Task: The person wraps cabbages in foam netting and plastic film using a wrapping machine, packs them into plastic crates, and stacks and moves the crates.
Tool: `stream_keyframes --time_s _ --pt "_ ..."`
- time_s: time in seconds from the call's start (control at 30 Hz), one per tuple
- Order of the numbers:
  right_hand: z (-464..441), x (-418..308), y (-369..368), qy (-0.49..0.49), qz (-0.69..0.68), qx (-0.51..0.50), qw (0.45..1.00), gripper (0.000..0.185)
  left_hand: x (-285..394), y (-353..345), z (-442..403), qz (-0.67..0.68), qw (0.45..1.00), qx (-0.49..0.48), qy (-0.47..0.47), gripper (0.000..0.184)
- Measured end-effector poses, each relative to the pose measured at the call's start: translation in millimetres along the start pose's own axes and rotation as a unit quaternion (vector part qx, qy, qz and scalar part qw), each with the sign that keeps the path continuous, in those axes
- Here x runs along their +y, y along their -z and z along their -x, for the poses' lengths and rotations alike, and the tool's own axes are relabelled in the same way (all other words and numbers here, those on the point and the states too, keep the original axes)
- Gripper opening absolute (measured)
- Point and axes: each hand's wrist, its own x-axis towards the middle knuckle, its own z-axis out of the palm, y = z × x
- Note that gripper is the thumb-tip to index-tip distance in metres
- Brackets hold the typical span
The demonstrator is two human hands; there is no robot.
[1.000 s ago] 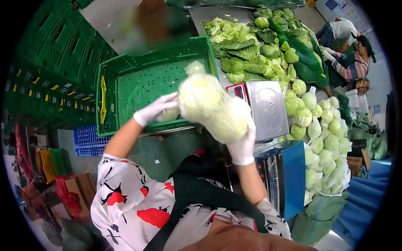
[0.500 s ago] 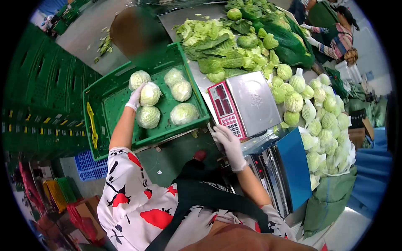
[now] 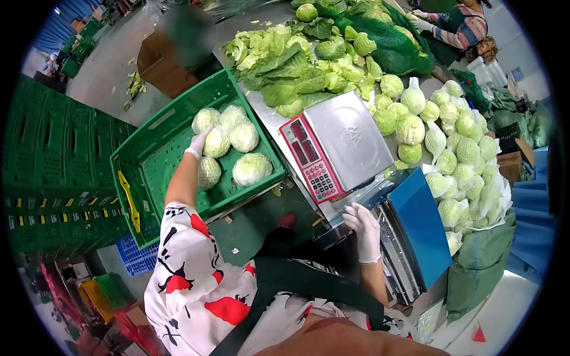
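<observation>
My left hand (image 3: 199,142), in a white glove, is closed on the side of a wrapped cabbage (image 3: 217,142) inside the green crate (image 3: 163,200). Several other wrapped cabbages lie around it, one (image 3: 252,169) near the crate's front right. My right hand (image 3: 365,230), also gloved, is raised with nothing in it, its fingers apart, beside the wrapping machine's blue panel (image 3: 419,224). Between the crate and the netted cabbages stands a scale (image 3: 350,142) with a red keypad and a bare metal plate.
Loose leaves (image 3: 297,74) cover the table behind the scale. Netted cabbages (image 3: 466,148) are heaped at the right, above a green sack (image 3: 480,270). Stacked green crates (image 3: 59,160) stand at the left. A co-worker (image 3: 454,29) is at the upper right.
The two cabbages I held have gone into the crate. My left hand remains at a cabbage there, while my right hand has come back from the scale's front edge toward the machine.
</observation>
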Motion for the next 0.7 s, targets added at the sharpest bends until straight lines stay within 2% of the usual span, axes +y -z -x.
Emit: stream_keyframes --time_s 0.03,0.07,0.1,0.17,0.23,0.27,0.33,0.37,0.43,0.5,0.53,0.57,0.63,0.7 --pt "1 1 -3 0.010 0.028 -0.009 1.000 0.039 2 -3 3 -0.039 0.999 0.014 0.008 0.084" --pt "0 0 -8 0.024 0.056 -0.017 0.998 0.039 2 -1 11 -0.056 0.998 -0.017 -0.014 0.095" --pt "0 -3 -10 0.038 0.082 -0.022 0.996 0.039 -17 18 -28 -0.075 0.996 0.033 -0.017 0.098" --pt "7 -8 -3 0.036 0.073 -0.006 0.997 0.038 15 9 62 -0.059 0.998 -0.001 -0.024 0.104" --pt "14 -10 14 0.033 0.057 0.022 0.998 0.038 -27 46 43 -0.307 0.951 0.040 0.011 0.103" --pt "17 -9 23 0.031 0.053 0.042 0.997 0.038 -37 53 60 -0.409 0.912 0.024 -0.026 0.100" --pt "22 -2 40 0.023 0.039 0.065 0.997 0.039 -53 61 94 -0.475 0.880 0.017 -0.009 0.092" --pt "25 2 46 0.019 0.031 0.076 0.996 0.039 -60 62 109 -0.443 0.895 0.027 0.048 0.087" --pt "30 9 51 0.016 0.031 0.076 0.996 0.039 -123 66 90 -0.310 0.950 0.045 0.001 0.083" --pt "33 16 51 0.015 0.024 0.078 0.997 0.039 -128 35 79 -0.336 0.933 0.061 -0.113 0.089" --pt "35 12 44 0.026 0.047 0.065 0.996 0.036 -84 -1 109 -0.384 0.918 0.050 -0.086 0.089" --pt "36 10 40 0.027 0.051 0.057 0.997 0.034 -91 -8 89 -0.326 0.933 0.037 -0.147 0.087" --pt "36 9 36 0.024 0.072 0.039 0.996 0.033 -71 -30 86 -0.366 0.921 0.090 -0.100 0.083" --pt "40 10 39 0.041 0.063 0.012 0.997 0.033 -95 -13 44 -0.281 0.950 0.061 -0.125 0.085"
